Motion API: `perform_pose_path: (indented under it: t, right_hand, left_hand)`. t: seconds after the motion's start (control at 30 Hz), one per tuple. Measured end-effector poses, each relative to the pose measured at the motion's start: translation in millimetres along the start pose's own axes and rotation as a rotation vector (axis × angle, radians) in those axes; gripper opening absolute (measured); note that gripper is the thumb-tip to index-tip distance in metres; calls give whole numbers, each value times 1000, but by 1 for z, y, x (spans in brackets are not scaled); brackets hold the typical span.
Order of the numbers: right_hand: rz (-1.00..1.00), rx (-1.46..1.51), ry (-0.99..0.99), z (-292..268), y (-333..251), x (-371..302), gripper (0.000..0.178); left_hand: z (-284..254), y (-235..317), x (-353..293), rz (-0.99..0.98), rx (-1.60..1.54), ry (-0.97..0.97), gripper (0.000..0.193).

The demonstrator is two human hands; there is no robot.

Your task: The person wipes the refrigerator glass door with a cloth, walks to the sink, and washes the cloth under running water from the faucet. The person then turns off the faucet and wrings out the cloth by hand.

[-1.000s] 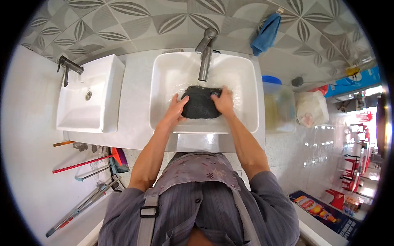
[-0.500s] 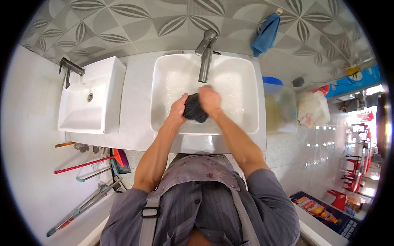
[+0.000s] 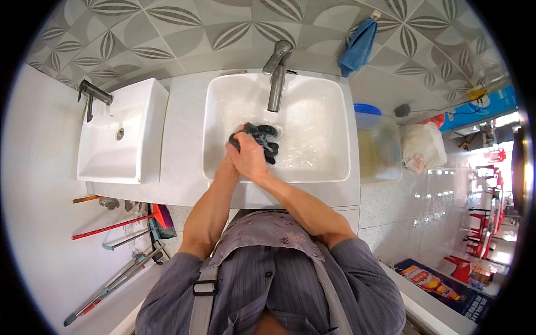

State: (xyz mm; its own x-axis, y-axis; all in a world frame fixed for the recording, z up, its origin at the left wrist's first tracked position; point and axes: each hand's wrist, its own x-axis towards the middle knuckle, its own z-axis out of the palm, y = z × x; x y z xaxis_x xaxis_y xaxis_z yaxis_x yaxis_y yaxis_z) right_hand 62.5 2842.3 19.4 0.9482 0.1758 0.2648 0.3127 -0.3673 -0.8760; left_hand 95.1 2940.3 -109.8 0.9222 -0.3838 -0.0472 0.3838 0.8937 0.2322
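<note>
In the wide white sink (image 3: 329,167), a wet black cloth (image 3: 267,134) with pale suds on it lies bunched up, some loose rounded ends spreading to the right. My right hand (image 3: 252,158) crosses to the left and closes over the cloth's left part. My left hand (image 3: 229,163) is mostly hidden beneath the right, pressed against the same bundle; its fingers do not show. Cloudy, bubbly water covers the sink's bottom. Just beyond the bundle the metal tap (image 3: 275,92) reaches over the sink.
A smaller white basin (image 3: 148,134) with a dark tap stands left on the counter (image 3: 181,139). A blue cloth (image 3: 359,49) hangs on the tiled wall. Right of the counter are a translucent tub (image 3: 379,156) and a white bag (image 3: 423,146). Brooms and a dustpan (image 3: 166,223) lean lower left.
My right hand has moved left and nearer to me, onto my left hand. The black cloth has shifted slightly left and its loose ends now spread out with suds showing.
</note>
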Motion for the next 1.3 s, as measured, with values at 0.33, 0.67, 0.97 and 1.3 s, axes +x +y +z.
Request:
perform_pose_path:
  t: [0.33, 0.67, 0.97, 1.3]
  right_hand:
    - [196, -643, 260, -96, 139, 36, 47]
    - [275, 169, -87, -5, -4, 0, 39]
    - [159, -619, 133, -95, 124, 39, 32]
    - [241, -641, -435, -84, 121, 3, 61]
  left_hand:
    - [128, 4, -15, -143, 664, 632, 88]
    - [25, 13, 11, -101, 201, 425, 51]
    - [106, -5, 17, -129, 620, 552, 31]
    - [92, -27, -24, -245, 2245, 243, 63]
